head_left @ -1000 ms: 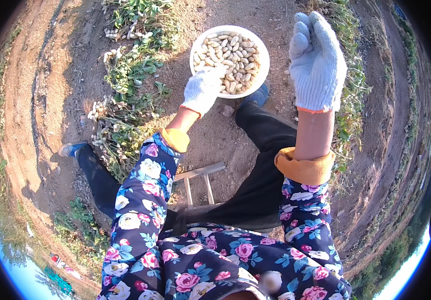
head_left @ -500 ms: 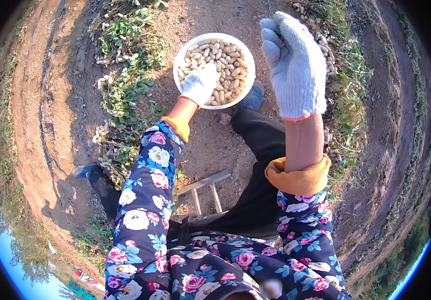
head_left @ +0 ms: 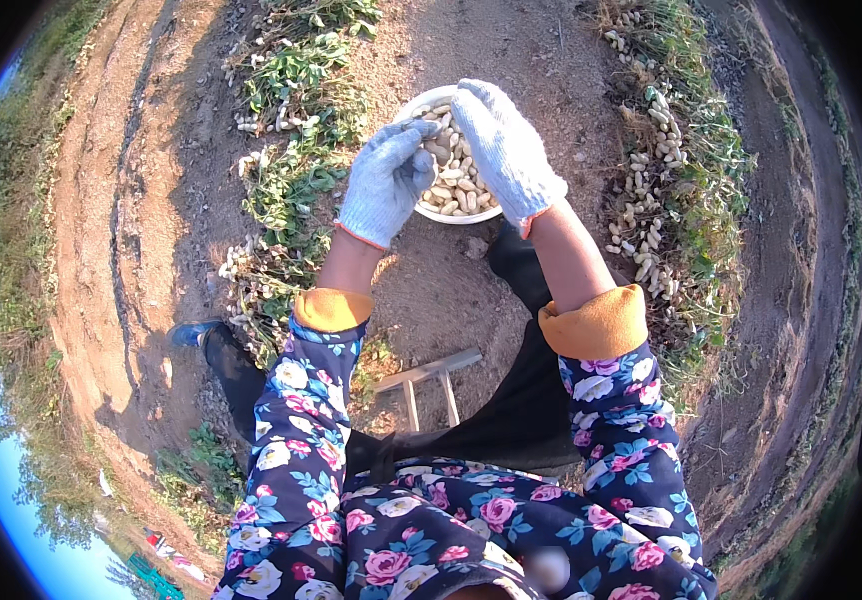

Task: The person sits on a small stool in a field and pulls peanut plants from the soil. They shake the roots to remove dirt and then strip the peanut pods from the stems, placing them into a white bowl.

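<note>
On bare soil (head_left: 441,275): 1 white bowl (head_left: 458,219), round, opening upward and holding a broad layer of pale peanuts (head_left: 458,187).

Hands, 2, both wearing pale knit gloves (head_left: 363,208). Left hand (head_left: 383,182) is reaching over the bowl's left side, its fingers curling and its thumb lying close to them; whether they are pinching anything cannot be told. Right hand (head_left: 508,148) is covering the bowl's upper right part, its fingers pressing together and pointing forward, its palm facing away from the camera; anything it may be holding is staying hidden.

Plants, 2 rows: left plants (head_left: 296,185) and right plants (head_left: 711,190) are flanking the bowl, both showing many peanuts among leaves and stems — the right row displaying the thicker band.

Progress, by judgement: partway. Done — the peanuts lying loose in the bowl. Left — the clusters showing along both rows, well apart from it.

Also: 1 wooden frame (head_left: 428,378) is lying beside dark trousers (head_left: 511,410); 1 blue shoe (head_left: 194,333) is resting just outside the left row.
</note>
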